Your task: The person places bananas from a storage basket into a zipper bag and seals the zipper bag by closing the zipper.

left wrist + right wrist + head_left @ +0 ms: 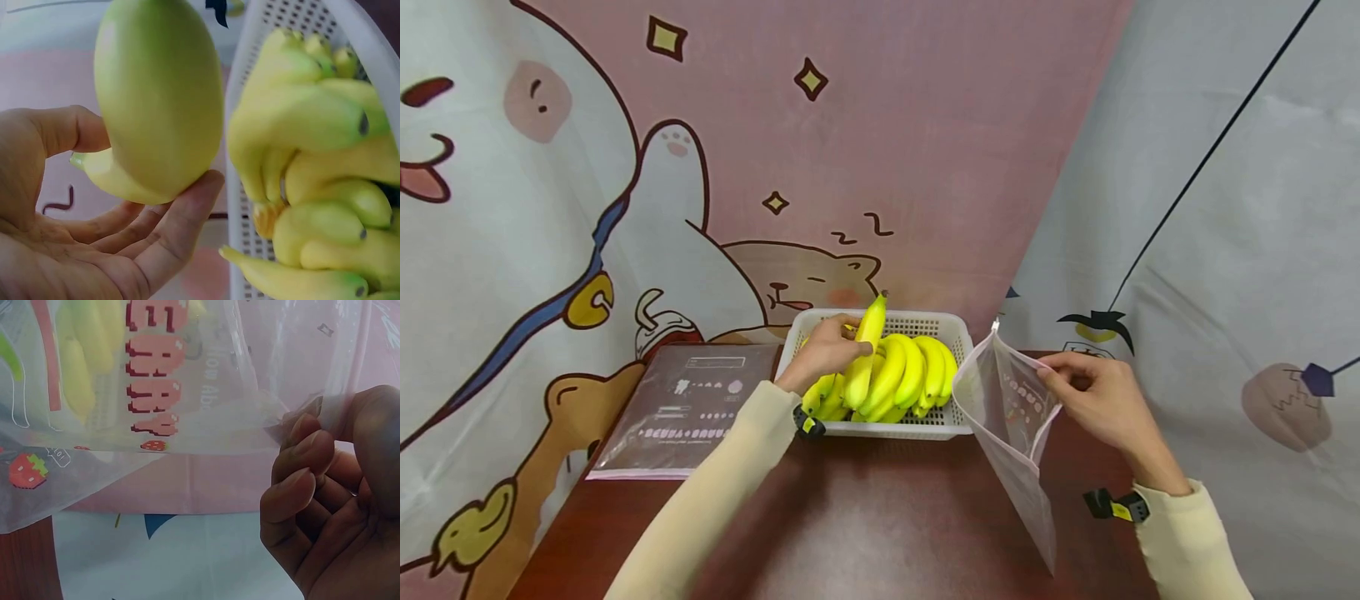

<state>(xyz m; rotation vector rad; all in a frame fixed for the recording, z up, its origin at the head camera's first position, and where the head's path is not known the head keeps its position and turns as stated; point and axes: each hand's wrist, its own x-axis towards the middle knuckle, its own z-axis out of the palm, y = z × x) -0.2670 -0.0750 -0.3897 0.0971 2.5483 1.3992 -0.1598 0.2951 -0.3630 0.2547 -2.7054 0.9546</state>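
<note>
At twelve o'clock on the surface (865, 508), the left hand (823, 350) grasps a banana (867, 350) above the white basket (958, 333), while at three o'clock the right hand (1101, 400) pinches the clear bag (1011, 417) by its rim, apparently keeping its mouth open toward the fruit.

— Where are we, a kitchen?
— We don't think so. We see cartoon-printed cloth backdrops (647, 158) hung close around a small dark tabletop (880, 508), more like a staged recording corner than a home.
— Anything else we notice?
— A white basket (957, 333) of bananas (895, 371) and a flat printed pouch (688, 408), laid out neatly like props.
</note>
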